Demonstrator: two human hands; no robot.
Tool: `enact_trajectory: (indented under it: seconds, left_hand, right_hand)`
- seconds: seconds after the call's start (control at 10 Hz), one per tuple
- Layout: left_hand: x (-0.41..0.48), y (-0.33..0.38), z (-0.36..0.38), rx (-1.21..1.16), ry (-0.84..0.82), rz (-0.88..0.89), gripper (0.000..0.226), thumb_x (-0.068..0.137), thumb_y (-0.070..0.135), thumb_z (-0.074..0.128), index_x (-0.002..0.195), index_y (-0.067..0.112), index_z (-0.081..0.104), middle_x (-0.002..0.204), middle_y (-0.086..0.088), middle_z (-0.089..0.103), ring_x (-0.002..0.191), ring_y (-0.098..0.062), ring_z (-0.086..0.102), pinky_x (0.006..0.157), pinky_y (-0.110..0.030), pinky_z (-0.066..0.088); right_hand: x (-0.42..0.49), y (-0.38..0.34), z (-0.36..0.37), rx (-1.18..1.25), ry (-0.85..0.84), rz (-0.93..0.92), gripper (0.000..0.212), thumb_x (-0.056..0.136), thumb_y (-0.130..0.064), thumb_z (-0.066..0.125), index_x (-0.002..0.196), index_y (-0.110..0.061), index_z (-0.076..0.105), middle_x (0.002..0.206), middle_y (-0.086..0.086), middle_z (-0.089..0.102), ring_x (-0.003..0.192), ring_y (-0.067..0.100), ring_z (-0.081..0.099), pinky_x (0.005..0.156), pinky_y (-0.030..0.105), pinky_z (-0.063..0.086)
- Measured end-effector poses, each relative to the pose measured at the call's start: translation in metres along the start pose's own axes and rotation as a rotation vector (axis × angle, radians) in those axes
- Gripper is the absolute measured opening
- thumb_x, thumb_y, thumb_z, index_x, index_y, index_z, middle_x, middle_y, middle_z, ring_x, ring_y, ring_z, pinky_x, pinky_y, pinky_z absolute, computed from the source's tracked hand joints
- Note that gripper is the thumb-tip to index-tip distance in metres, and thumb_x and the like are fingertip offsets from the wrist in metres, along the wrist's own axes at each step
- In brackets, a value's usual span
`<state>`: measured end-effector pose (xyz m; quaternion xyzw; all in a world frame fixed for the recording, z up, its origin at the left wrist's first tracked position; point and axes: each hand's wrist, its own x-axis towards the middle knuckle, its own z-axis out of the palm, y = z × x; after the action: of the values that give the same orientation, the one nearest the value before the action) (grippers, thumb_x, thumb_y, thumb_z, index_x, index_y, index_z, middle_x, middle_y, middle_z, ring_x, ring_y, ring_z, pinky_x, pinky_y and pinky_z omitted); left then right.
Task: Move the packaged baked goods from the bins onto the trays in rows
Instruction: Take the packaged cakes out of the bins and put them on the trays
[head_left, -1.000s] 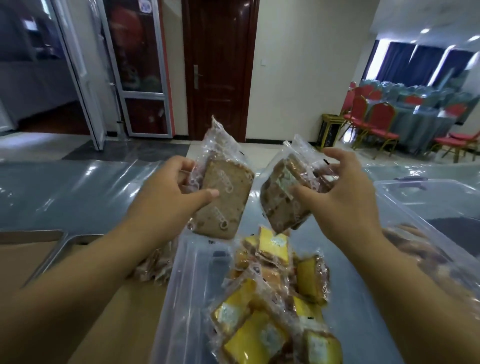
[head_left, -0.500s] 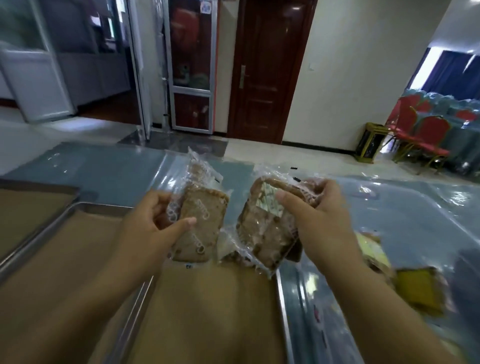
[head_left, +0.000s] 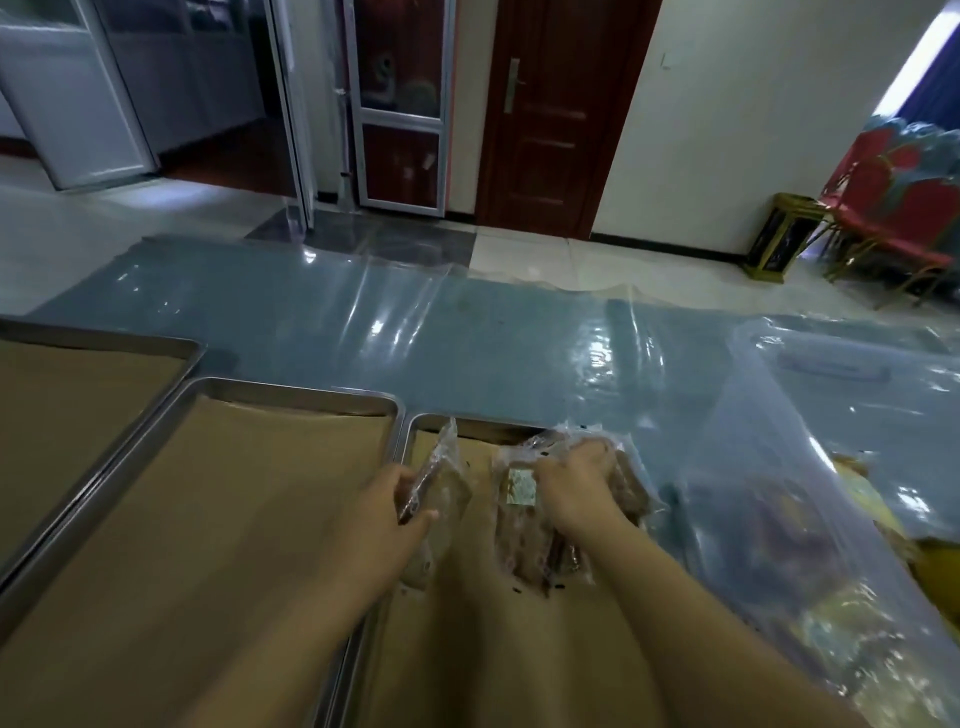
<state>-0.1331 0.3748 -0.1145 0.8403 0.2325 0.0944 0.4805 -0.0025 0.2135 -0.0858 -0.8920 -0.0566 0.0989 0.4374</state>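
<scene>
Brown paper (head_left: 493, 649) lines the right tray (head_left: 408, 441). At its far end the left hand (head_left: 384, 514) grips one wrapped bread slice (head_left: 447, 483); just beside it, the right hand (head_left: 576, 486) clasps a bundle of wrapped slices (head_left: 519, 525) down on the paper.

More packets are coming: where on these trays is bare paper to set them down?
The middle tray is bare rim to rim, as is the visible part of the left tray. On the right tray the near paper is free; its far end is crowded, with the left hand and right hand holding packets there.
</scene>
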Motion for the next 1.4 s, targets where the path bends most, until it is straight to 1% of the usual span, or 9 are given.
enact_trajectory:
  seconds: [0.1, 0.2, 0.3, 0.5, 0.6, 0.7, 0.9, 1.1, 1.4]
  left_hand:
    - [0.024, -0.009, 0.010, 0.078, -0.020, -0.030, 0.027, 0.082, 0.034, 0.068, 0.085, 0.046, 0.044, 0.085, 0.020, 0.056, 0.076, 0.001, 0.057, 0.058, -0.017, 0.047]
    - [0.051, -0.013, 0.019, 0.173, 0.001, -0.016, 0.024, 0.082, 0.036, 0.067, 0.094, 0.041, 0.047, 0.086, 0.018, 0.056, 0.076, 0.000, 0.056, 0.059, -0.019, 0.046]
    - [0.079, -0.012, 0.032, 0.231, 0.040, -0.008, 0.021, 0.083, 0.031, 0.065, 0.098, 0.029, 0.049, 0.094, 0.005, 0.059, 0.085, -0.014, 0.058, 0.074, -0.037, 0.053]
    - [0.109, 0.000, 0.058, 0.357, 0.047, -0.005, 0.029, 0.080, 0.041, 0.067, 0.101, 0.026, 0.053, 0.111, 0.003, 0.051, 0.094, -0.015, 0.053, 0.079, -0.033, 0.050]
    - [0.108, 0.000, 0.066, 0.257, 0.024, -0.011, 0.034, 0.077, 0.043, 0.069, 0.103, 0.029, 0.053, 0.114, 0.004, 0.048, 0.098, -0.014, 0.054, 0.084, -0.033, 0.050]
    - [0.104, -0.007, 0.065, 0.151, -0.048, -0.018, 0.038, 0.076, 0.048, 0.068, 0.108, 0.031, 0.055, 0.113, 0.007, 0.047, 0.098, -0.011, 0.055, 0.085, -0.031, 0.050]
    - [0.087, -0.034, 0.052, 0.153, -0.320, 0.068, 0.060, 0.079, 0.040, 0.060, 0.136, 0.033, 0.043, 0.133, 0.015, 0.037, 0.124, -0.015, 0.035, 0.106, -0.032, 0.033]
    - [0.086, -0.047, 0.053, 0.411, -0.378, 0.215, 0.092, 0.071, 0.043, 0.074, 0.146, 0.035, 0.021, 0.145, 0.018, 0.015, 0.129, -0.011, 0.019, 0.111, -0.030, 0.023]
    - [0.105, -0.039, 0.077, 0.417, -0.150, 0.218, 0.071, 0.079, 0.039, 0.069, 0.140, 0.031, 0.034, 0.142, 0.009, 0.034, 0.126, -0.020, 0.031, 0.105, -0.036, 0.034]
  right_hand:
    - [0.038, 0.004, 0.021, -0.091, -0.109, 0.033, 0.015, 0.085, -0.014, 0.053, 0.096, -0.004, 0.050, 0.098, 0.011, 0.052, 0.072, 0.016, 0.043, 0.057, 0.025, 0.035]
    - [0.060, 0.004, 0.034, -0.037, -0.203, 0.066, 0.017, 0.086, -0.004, 0.054, 0.072, -0.010, 0.047, 0.060, 0.005, 0.048, 0.044, 0.011, 0.041, 0.042, 0.022, 0.035]
    - [0.082, 0.014, 0.040, 0.093, -0.144, 0.048, 0.021, 0.084, -0.015, 0.067, 0.079, -0.018, 0.047, 0.057, -0.003, 0.050, 0.033, -0.001, 0.046, 0.032, 0.014, 0.033]
    - [0.093, 0.032, 0.045, -0.023, -0.230, -0.048, 0.042, 0.088, -0.032, 0.061, 0.126, -0.021, 0.045, 0.099, -0.015, 0.056, 0.102, 0.012, 0.057, 0.066, 0.015, 0.043]
    - [0.087, 0.043, 0.040, -0.216, -0.252, -0.132, 0.061, 0.088, -0.036, 0.060, 0.141, -0.024, 0.034, 0.141, -0.002, 0.039, 0.134, 0.024, 0.031, 0.106, 0.043, 0.037]
    - [0.074, 0.050, 0.030, -0.214, -0.279, -0.209, 0.070, 0.084, -0.035, 0.063, 0.144, -0.029, 0.028, 0.149, -0.006, 0.020, 0.138, 0.024, 0.019, 0.111, 0.047, 0.029]
    - [0.045, 0.069, 0.019, -0.213, -0.501, -0.301, 0.087, 0.077, -0.035, 0.072, 0.145, -0.039, 0.017, 0.144, -0.032, -0.010, 0.140, 0.015, 0.013, 0.107, 0.027, 0.032]
    - [0.048, 0.072, 0.022, -0.618, -0.360, -0.483, 0.074, 0.086, -0.026, 0.064, 0.147, -0.027, 0.021, 0.157, -0.001, 0.005, 0.144, 0.020, 0.003, 0.112, 0.039, 0.028]
    - [0.072, 0.061, 0.030, -0.726, -0.303, -0.473, 0.067, 0.088, -0.007, 0.054, 0.147, -0.018, 0.023, 0.154, 0.004, 0.019, 0.140, 0.025, 0.018, 0.109, 0.039, 0.034]
